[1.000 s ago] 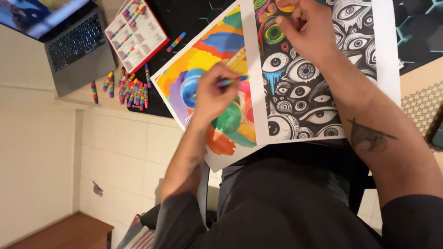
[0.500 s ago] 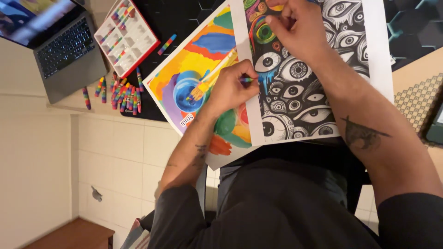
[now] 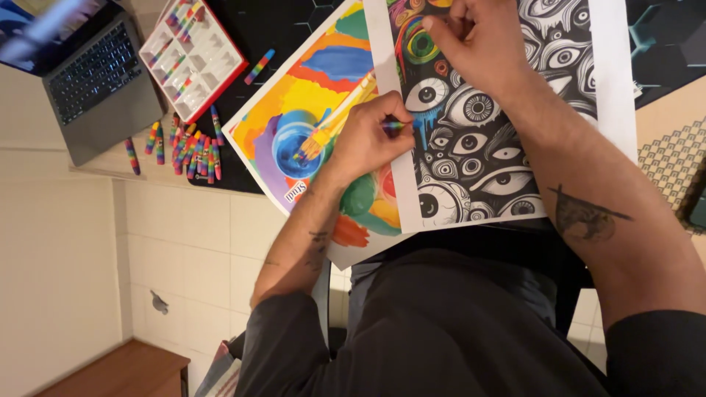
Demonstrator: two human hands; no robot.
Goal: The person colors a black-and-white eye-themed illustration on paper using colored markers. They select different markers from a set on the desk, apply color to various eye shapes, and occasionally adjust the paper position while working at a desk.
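**Crayon tip on the eye page**

I pinch a small striped crayon [image 3: 393,126] in my left hand [image 3: 368,140]. My fingers are pressed tight around it. It lies almost flat, its long way going left to right, and its tip pokes out to the right of my fingers. The tip sits at the left edge of the eye page [image 3: 485,110], by a blue drip under a big eye. So the page lies to the right of this hand, and this hand is the nearer one to that spot.

My right hand [image 3: 471,44] is curled on the far part of the same page, pressing it down. I cannot tell if it holds anything.

Under the eye page lies a bright painted page [image 3: 316,88]. Far off to the left are loose crayons [image 3: 187,151], a crayon tray [image 3: 193,53] and a laptop [image 3: 92,81].

A second ago my left hand was over the painted page. Now it has slid right, to the edge of the eye page.
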